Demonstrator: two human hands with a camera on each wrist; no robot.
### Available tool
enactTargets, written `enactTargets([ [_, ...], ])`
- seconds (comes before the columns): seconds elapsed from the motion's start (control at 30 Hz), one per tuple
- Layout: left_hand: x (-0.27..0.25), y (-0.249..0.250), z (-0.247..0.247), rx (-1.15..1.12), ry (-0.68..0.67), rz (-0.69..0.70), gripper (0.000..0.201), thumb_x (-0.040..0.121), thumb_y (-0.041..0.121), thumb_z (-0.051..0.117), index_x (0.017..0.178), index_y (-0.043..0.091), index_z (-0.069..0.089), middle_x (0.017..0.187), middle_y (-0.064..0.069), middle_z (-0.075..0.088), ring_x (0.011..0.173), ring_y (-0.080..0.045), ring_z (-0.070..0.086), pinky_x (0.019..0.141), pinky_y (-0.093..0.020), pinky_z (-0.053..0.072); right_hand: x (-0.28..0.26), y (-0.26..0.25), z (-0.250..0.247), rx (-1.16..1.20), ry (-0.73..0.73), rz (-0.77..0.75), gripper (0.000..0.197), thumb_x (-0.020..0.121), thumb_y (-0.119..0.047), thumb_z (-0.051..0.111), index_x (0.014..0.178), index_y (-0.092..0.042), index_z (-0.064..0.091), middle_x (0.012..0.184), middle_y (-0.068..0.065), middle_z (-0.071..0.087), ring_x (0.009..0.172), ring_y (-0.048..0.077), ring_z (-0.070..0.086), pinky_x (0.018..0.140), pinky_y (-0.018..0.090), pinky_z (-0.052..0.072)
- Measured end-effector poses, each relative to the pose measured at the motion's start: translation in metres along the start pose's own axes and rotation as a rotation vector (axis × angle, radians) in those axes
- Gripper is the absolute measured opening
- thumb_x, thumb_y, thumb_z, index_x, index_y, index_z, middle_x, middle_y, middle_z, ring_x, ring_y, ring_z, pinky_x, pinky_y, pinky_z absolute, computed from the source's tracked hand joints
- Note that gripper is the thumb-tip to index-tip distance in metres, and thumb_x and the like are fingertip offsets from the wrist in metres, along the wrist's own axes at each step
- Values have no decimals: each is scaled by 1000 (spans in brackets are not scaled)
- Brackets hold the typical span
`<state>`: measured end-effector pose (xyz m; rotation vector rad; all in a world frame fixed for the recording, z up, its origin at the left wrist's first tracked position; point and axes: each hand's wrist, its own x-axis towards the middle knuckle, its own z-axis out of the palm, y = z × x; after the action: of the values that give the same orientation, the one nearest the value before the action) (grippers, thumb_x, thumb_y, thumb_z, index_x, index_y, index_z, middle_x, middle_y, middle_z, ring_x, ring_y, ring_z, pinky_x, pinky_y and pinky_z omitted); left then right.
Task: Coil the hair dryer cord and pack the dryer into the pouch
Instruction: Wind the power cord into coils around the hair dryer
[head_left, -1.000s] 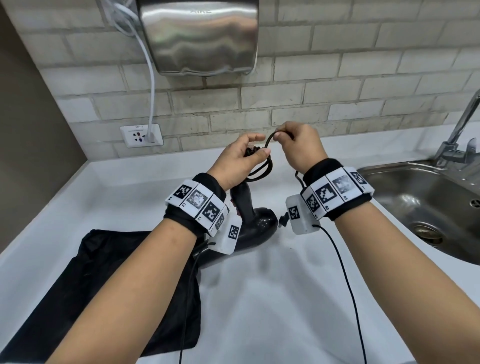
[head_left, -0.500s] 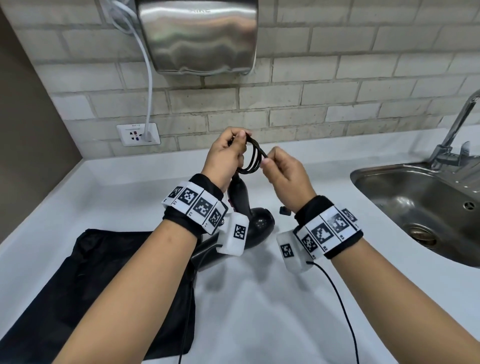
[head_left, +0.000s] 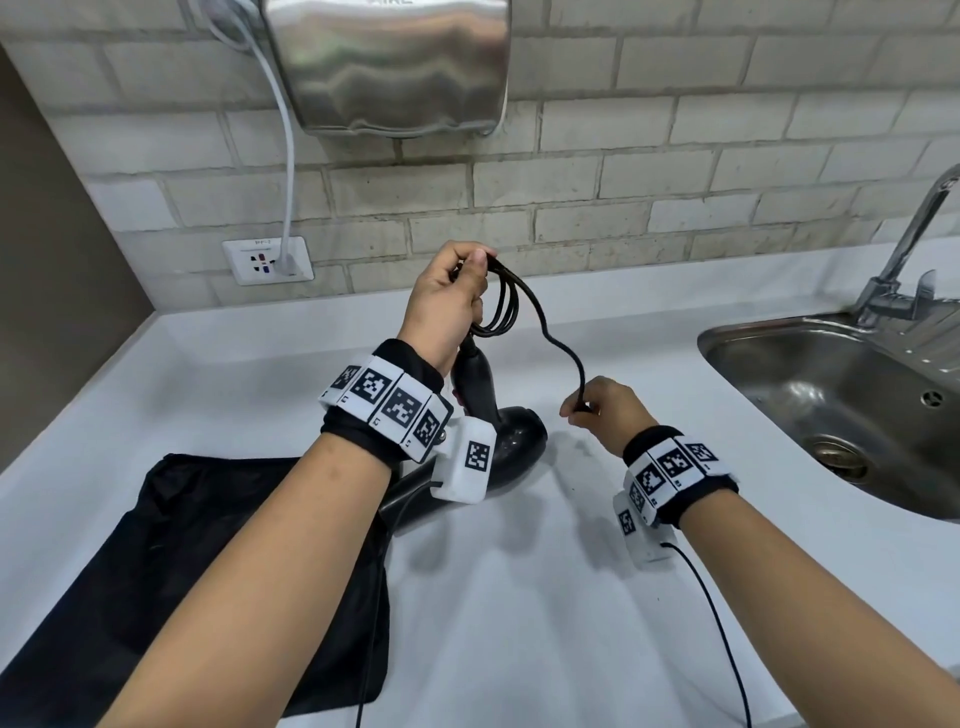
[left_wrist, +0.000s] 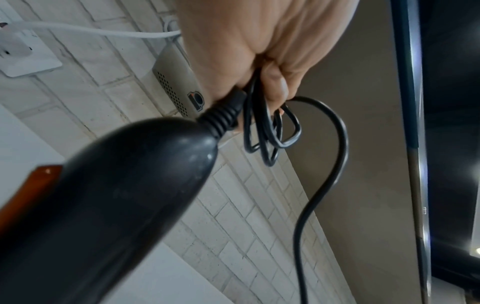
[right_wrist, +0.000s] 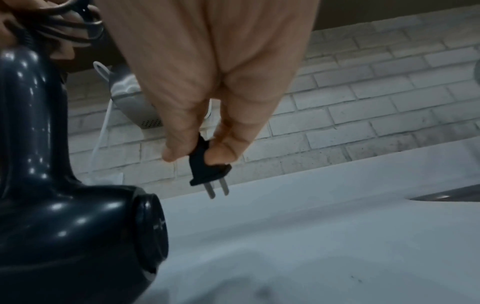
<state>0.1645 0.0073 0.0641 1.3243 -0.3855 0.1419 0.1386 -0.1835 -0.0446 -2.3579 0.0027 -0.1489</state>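
One hair dryer (head_left: 511, 441), one cord (head_left: 550, 332), one plug (right_wrist: 206, 166) and one black pouch (head_left: 182, 561) are seen, along with two hands. Several loops of the cord, at least three, are gathered in the left hand (head_left: 447, 306), whose fingers are curled tightly round them just above the ribbed collar at the end of the dryer's handle; the loops hang to the right of that hand. The dryer is stood on the white counter (head_left: 519, 623) with its handle upward, below the left hand. From the loops a single free length of cord is carried down and to the right to the right hand (head_left: 605, 408), lower and nearer than the left. There the plug is pinched between thumb and fingertips (right_wrist: 221, 153), its two prongs pointed down above the counter. The pouch is laid flat on the counter at the near left, its far right edge beside the dryer's barrel; whether anything is inside it cannot be told. A steel sink (head_left: 831, 395) is set at the far right.
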Motion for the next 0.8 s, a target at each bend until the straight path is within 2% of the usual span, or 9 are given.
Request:
enactTargets([
  [0.1, 0, 0, -1, -1, 10, 1, 23, 97, 9, 39, 82, 17, 54, 43, 16, 36, 41, 0, 27, 39, -11, 23, 2, -13, -4, 176, 157, -42, 15, 81, 8, 55, 75, -3, 63, 82, 4, 61, 64, 0, 54, 66, 18, 43],
  [0.17, 0, 0, -1, 16, 14, 0, 23, 97, 10, 39, 80, 18, 53, 43, 16, 38, 41, 0, 27, 40, -12, 23, 1, -31, -11, 322, 302, -134, 14, 81, 12, 52, 82, 2, 62, 77, -5, 59, 65, -10, 58, 62, 12, 47],
  [0.23, -1, 0, 0, 28, 14, -2, 23, 97, 11, 40, 80, 18, 53, 43, 17, 38, 41, 0, 26, 41, -13, 22, -4, -52, -19, 454, 391, -238, 20, 82, 13, 51, 86, -5, 58, 79, -10, 54, 67, -15, 58, 57, 8, 48],
  [0.37, -5, 1, 2, 52, 17, 23, 21, 97, 13, 40, 84, 19, 55, 58, 6, 35, 39, 0, 28, 42, -14, 23, -20, -95, -31, 742, 452, -440, 26, 78, 3, 57, 75, -21, 46, 78, -4, 55, 66, -5, 59, 54, 12, 48],
  [0.43, -5, 2, 2, 81, 22, 23, 20, 97, 15, 41, 85, 20, 56, 65, 2, 36, 36, 0, 28, 43, -14, 25, -26, -109, -31, 801, 426, -527, 21, 74, -2, 57, 75, -21, 48, 75, -11, 59, 67, -3, 60, 55, 14, 49],
  [0.5, -5, 1, 2, 90, 30, 15, 19, 96, 16, 43, 84, 21, 57, 71, 4, 43, 39, -1, 29, 43, -14, 25, -28, -117, -26, 772, 386, -560, 21, 73, -4, 59, 74, -23, 50, 71, -17, 63, 68, -1, 60, 58, 18, 50],
  [0.6, -7, 2, 3, 77, 25, 3, 19, 96, 16, 44, 84, 22, 59, 78, 5, 52, 55, -13, 34, 48, -19, 28, -21, -119, -17, 649, 388, -532, 22, 73, -9, 61, 72, -27, 50, 73, -11, 59, 71, 3, 59, 63, 21, 50],
  [0.7, -9, 3, 4, 58, 15, 5, 20, 95, 14, 45, 83, 20, 59, 69, 13, 59, 62, -14, 40, 57, -25, 33, -15, -118, -7, 487, 453, -543, 7, 73, -9, 63, 74, -7, 56, 73, -14, 51, 69, -3, 55, 66, 12, 46],
  [0.8, -9, 3, 4, 58, 8, 14, 19, 95, 13, 45, 83, 18, 58, 73, 5, 55, 60, -11, 44, 57, -24, 35, -12, -119, -2, 331, 524, -573, 12, 75, -1, 63, 73, 4, 52, 74, -20, 38, 71, -14, 49, 64, 1, 38],
])
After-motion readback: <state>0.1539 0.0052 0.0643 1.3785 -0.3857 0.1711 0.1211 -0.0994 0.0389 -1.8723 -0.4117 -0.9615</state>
